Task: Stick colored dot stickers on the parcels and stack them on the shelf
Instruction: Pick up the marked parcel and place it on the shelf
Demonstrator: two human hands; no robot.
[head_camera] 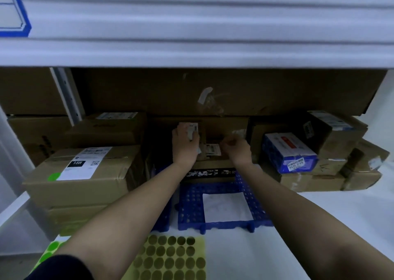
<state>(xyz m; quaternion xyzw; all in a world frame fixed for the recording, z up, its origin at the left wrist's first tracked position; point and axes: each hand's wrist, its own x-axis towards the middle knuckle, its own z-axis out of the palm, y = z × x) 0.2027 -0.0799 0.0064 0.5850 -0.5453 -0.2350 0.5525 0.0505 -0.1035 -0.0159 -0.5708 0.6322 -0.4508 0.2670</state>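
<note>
Both arms reach deep into the shelf. My left hand [185,144] grips the left side of a small brown parcel [210,153] with a white label, fingers curled over its top edge. My right hand [236,149] holds the parcel's right side with curled fingers. The parcel sits on a box with a black printed band [211,172]. A yellow dot sticker sheet [170,258] lies at the shelf's front, and a green dot sheet [50,252] lies left of it, partly under my left arm. A big box at the left [85,173] carries a green dot [53,176].
A blue perforated crate piece [191,205] with white paper on it lies mid-shelf. A blue and white box [287,151] and stacked cartons [341,151] stand at the right. A long carton [213,92] spans the back. The upper shelf board [191,51] hangs low overhead.
</note>
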